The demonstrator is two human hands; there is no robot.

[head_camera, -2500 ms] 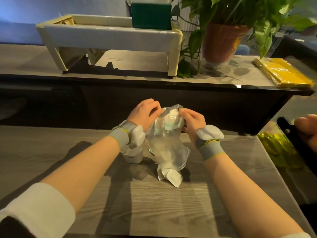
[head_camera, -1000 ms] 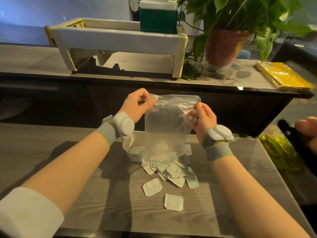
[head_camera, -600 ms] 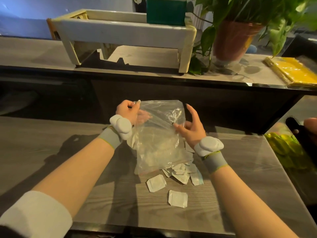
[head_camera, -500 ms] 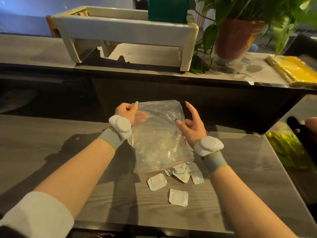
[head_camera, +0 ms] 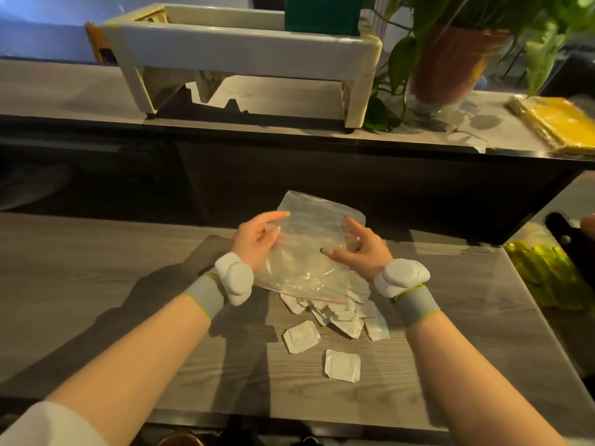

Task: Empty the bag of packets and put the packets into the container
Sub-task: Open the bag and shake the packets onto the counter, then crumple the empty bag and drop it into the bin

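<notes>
A clear plastic zip bag with a red seal line looks empty and is held slanted above the wooden table. My left hand grips its left edge. My right hand holds its right side, fingers curled around the film. Under the bag's lower edge lies a pile of white square packets. Two loose packets lie nearer to me. The container is hidden behind the bag and my left hand.
On the raised counter behind stand a cream stand with a green box, a potted plant and a yellow pack. At the right edge are a yellow-green item and another person's hand on a black object.
The packets have fallen out of the bag onto the table. Both hands have since lowered the emptied bag and tilted it over the pile; my right hand has regripped it.
</notes>
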